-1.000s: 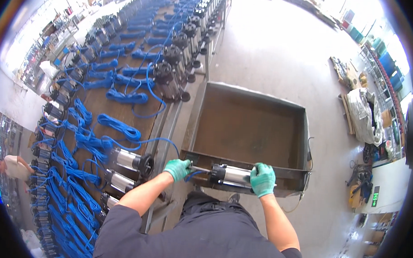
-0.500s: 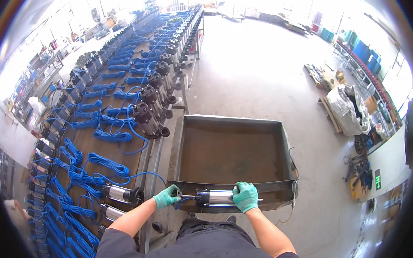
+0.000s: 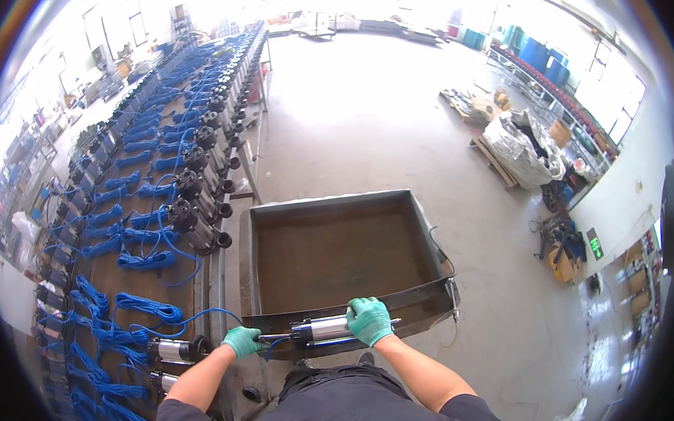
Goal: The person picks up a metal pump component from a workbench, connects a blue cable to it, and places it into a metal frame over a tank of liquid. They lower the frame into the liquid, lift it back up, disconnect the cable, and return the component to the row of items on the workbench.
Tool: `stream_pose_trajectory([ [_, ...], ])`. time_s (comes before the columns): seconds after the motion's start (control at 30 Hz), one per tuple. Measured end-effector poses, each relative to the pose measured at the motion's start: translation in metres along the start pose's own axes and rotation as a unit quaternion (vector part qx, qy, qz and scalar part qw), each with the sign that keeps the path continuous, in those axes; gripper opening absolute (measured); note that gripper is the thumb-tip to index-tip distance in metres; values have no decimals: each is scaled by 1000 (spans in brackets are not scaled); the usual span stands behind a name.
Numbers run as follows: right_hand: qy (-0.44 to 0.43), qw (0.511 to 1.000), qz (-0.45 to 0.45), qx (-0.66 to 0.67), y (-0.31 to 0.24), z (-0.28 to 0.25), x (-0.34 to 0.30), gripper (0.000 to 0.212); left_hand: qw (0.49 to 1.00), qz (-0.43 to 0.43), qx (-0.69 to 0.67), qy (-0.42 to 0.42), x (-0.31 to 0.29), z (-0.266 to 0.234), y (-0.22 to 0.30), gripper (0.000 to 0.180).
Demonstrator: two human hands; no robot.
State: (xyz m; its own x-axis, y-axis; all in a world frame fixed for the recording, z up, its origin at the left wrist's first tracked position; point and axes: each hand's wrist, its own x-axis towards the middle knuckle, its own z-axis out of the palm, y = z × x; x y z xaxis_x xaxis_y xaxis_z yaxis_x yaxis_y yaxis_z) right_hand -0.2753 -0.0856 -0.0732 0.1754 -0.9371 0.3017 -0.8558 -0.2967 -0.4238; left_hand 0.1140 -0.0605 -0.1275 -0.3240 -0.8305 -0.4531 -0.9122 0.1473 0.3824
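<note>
A silver motor cylinder (image 3: 325,328) with a black collar lies crosswise in front of me, along the near edge of a rectangular metal tank (image 3: 254,282). Gloved in green, my right hand (image 3: 369,321) is wrapped over its right end, where a thin shaft pokes out past the fingers. At the other end a slim metal rod (image 3: 275,337) runs from the collar to my left hand (image 3: 243,341), whose gloved fingers are closed around it. Blue cable (image 3: 218,311) arches from the bench toward that hand; its end there is hidden.
Left of me a long bench (image 3: 190,276) carries rows of coiled blue cables (image 3: 148,260) and silver-and-black pumps (image 3: 192,224). Brown liquid or a brown floor shows inside the tank. Beyond, to the right, a white bulk bag (image 3: 521,146) sits on a pallet.
My view has swung to the right, so bench and tank sit farther left and look tilted. Both hands keep their hold on the rod and the motor cylinder.
</note>
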Motion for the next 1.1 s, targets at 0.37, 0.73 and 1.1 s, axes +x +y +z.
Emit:
stream_pose_trajectory([
  [0.37,2,1000,-2,-5,5,9,-3,14,800,-277,-493,-200,8,-4,-4,40],
  [0.73,5,1000,6,-11,3,4,-2,12,964,2,-162,209,11,39,5,28],
  [1.1,0,1000,7,-11,-1,2,-2,12,615,-369,-669,-196,25,11,-16,49],
])
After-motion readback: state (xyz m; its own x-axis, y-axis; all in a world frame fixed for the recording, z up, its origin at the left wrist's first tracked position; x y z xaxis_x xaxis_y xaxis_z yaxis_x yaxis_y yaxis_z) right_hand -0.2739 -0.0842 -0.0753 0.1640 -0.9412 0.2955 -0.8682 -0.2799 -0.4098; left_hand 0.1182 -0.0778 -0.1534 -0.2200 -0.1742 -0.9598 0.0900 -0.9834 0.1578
